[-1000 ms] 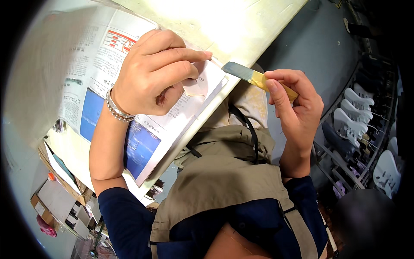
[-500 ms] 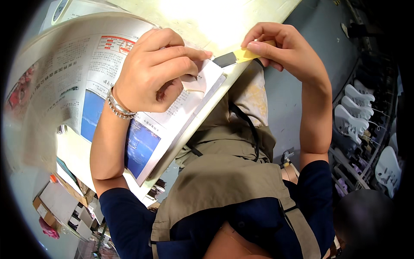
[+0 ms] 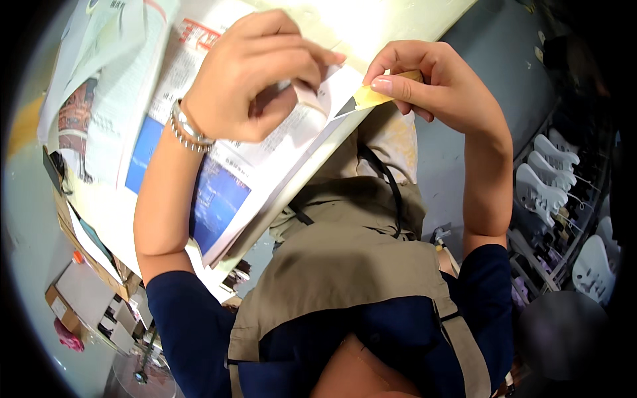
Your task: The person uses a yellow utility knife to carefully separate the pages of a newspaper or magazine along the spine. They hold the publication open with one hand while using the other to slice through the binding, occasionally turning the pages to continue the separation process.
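Note:
My left hand (image 3: 259,73), with a bracelet at the wrist, is bent over a printed newspaper (image 3: 225,205) on the pale table. Its fingers are curled in at the paper's right corner, which bends up under them; the fingertips are slightly blurred. Between the thumb and fingers of my right hand (image 3: 424,83) is a small flat piece, yellow with a dark grey end (image 3: 373,97). Its grey end lies against the newspaper's corner, near the table edge. I cannot make out exactly what kind of piece it is.
The pale table edge (image 3: 441,23) runs diagonally beneath my hands. More loose printed sheets (image 3: 123,86) lie at the left. White guitar-body-shaped pieces (image 3: 539,189) stand on a rack at the right. An open carton (image 3: 63,305) is at the lower left.
The raised newspaper sheet at the left has swung down and away. My left hand has shifted up and slightly right. The grey end of the small piece is now more covered at the corner.

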Action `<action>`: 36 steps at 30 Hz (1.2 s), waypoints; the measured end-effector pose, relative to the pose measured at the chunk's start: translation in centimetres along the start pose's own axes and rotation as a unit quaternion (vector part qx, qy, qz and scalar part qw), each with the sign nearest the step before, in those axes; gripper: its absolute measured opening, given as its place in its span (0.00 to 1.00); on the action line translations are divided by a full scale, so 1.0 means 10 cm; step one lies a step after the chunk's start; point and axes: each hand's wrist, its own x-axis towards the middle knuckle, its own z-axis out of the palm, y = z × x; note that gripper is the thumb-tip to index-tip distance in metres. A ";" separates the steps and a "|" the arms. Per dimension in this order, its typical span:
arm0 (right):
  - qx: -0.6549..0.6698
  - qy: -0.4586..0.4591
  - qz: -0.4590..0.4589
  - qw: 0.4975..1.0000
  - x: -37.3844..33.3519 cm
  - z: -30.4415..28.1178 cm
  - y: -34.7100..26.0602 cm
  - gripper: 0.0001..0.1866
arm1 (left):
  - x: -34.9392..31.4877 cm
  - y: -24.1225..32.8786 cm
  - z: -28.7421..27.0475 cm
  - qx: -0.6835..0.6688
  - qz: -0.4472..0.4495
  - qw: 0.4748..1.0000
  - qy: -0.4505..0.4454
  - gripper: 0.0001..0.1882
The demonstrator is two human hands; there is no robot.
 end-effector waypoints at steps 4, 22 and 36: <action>0.055 -0.016 0.025 0.998 -0.07 0.27 -0.03 0.12 | -0.01 -0.03 -0.07 -0.103 -0.053 0.993 0.027 0.04; 0.138 -0.068 0.060 0.986 -0.20 1.79 -0.13 0.10 | -0.05 -0.42 0.20 -0.405 -0.046 0.905 0.122 0.03; 0.151 -0.124 0.099 0.976 -0.41 1.56 -0.11 0.08 | -0.06 -0.45 0.25 -0.333 -0.011 0.937 0.109 0.03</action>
